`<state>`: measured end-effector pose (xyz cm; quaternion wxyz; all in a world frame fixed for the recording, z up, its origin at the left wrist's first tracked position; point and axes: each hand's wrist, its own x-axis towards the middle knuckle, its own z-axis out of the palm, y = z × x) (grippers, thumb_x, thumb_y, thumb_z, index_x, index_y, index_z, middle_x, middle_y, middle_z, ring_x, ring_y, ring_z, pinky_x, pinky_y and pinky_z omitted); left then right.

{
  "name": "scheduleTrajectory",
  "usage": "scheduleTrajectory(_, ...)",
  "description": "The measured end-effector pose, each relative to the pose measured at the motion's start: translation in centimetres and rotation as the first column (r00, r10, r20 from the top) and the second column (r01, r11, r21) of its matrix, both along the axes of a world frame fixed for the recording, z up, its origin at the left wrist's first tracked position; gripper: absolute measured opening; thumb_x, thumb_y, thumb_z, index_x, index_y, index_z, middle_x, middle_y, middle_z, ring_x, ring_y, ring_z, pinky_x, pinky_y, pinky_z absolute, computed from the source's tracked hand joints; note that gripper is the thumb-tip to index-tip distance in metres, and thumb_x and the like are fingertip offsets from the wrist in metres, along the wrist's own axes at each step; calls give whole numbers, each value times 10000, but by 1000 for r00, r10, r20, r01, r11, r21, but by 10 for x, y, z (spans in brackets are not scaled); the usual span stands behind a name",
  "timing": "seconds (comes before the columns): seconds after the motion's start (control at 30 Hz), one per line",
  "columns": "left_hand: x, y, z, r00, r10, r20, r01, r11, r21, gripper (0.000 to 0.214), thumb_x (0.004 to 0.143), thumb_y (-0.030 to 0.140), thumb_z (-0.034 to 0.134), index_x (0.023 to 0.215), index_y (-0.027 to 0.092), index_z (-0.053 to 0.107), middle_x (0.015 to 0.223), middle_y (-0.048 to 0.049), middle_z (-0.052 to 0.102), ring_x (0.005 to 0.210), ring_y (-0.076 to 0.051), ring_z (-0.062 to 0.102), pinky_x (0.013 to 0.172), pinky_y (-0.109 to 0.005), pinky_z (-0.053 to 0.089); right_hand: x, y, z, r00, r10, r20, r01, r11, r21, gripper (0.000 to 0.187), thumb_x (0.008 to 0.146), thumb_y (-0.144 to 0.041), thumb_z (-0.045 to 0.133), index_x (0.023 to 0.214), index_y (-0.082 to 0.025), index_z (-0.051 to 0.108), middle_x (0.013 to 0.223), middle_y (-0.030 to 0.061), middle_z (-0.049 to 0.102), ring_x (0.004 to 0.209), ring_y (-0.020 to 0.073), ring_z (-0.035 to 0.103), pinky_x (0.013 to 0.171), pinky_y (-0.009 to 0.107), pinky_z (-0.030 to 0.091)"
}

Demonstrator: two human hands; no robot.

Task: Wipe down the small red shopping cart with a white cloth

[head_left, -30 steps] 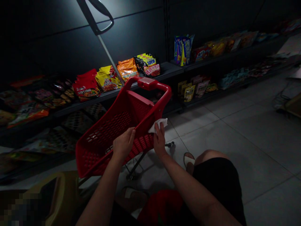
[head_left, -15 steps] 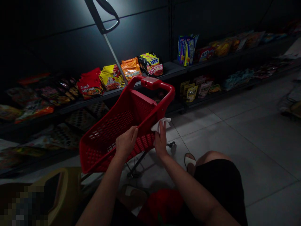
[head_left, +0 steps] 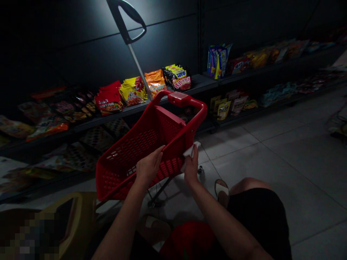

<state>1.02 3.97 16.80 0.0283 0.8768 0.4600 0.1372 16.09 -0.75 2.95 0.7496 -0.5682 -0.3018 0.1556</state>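
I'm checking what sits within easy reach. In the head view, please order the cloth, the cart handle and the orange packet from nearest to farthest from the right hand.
1. Cloth: held in the right hand, beside the cart's rim.
2. Cart handle: ahead, at the cart's far end.
3. Orange packet: on the shelf, beyond the handle.

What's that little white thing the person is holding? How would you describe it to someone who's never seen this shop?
Find the dark shelves of snack packets, then the red plastic shopping cart in front of them. At the cart's side, the right hand holds a crumpled white cloth, the one soft, pale scrap against all that red plastic.
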Motion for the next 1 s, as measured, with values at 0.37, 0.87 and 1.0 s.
scheduleTrajectory(0.37,-1,-4,3,999,1,44,1,999,-46,460,1040,443,294,1442,357,501,1338,6,672,1138,-184,670,905,-292,512,-6,-22,-100,974,9,227,27,988,-153,625,973,-227,323,1587,-238,209,1630,101,272,1510,233,246,1212,550,258)
scheduleTrajectory(0.87,40,30,5,950,-300,-91,310,942,126,580,1022,304,347,1583,217,229,1365,-101,625,1233,-210,593,1146,-412,366,-1,-8,-66,907,151,392,-77,977,-199,566,981,-229,380,1536,-331,351,1671,8,167,1546,259,132,1211,568,271)
scheduleTrajectory(1.0,38,26,5,957,-274,-92,286,942,173,587,1016,327,371,1580,238,238,1433,-89,579,1334,-225,519,1210,-454,254,12,0,3,868,138,478,-97,989,-108,598,986,-223,367,1562,-353,276,1671,-48,160,1556,239,80,1252,552,183)
